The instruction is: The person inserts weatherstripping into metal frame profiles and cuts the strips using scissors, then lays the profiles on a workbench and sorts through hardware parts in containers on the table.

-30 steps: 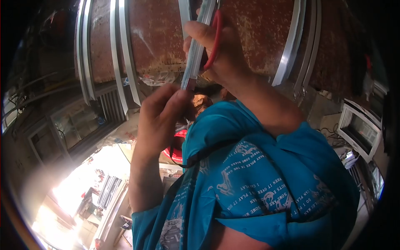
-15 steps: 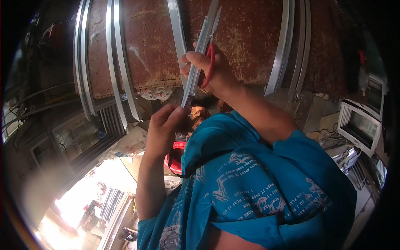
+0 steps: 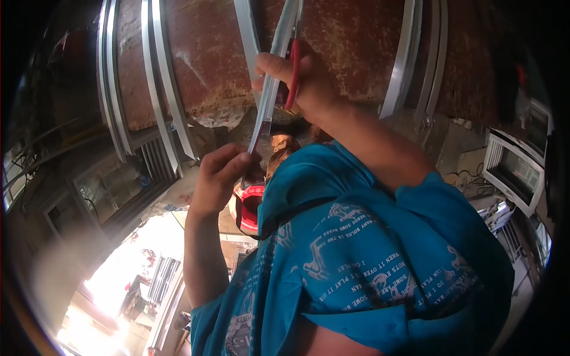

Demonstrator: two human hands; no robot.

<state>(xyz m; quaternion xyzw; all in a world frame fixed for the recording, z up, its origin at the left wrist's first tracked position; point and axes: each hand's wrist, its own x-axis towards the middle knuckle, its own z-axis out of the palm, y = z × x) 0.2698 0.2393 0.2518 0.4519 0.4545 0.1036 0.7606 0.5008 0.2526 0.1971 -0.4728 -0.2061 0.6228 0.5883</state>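
Note:
A long pale metal strip (image 3: 281, 50) runs from the top centre down toward me. My right hand (image 3: 300, 80) is closed around it, thumb across its face, and also holds scissors with red handles (image 3: 294, 74) against the strip's right side. At the strip's lower end a thin strip of film or tape (image 3: 256, 137) bends away to the left. My left hand (image 3: 224, 172) pinches the end of this thin strip between thumb and fingers.
More metal strips (image 3: 160, 77) lie at the left and right (image 3: 405, 59) on a worn reddish-brown table (image 3: 208, 35). A white-framed unit (image 3: 515, 172) stands at the far right. Below my hands is a red round object (image 3: 250, 207).
My left hand has moved left and slightly up, away from the metal strip's end, and more of the thin strip shows. My right hand has shifted up a little from half a second ago.

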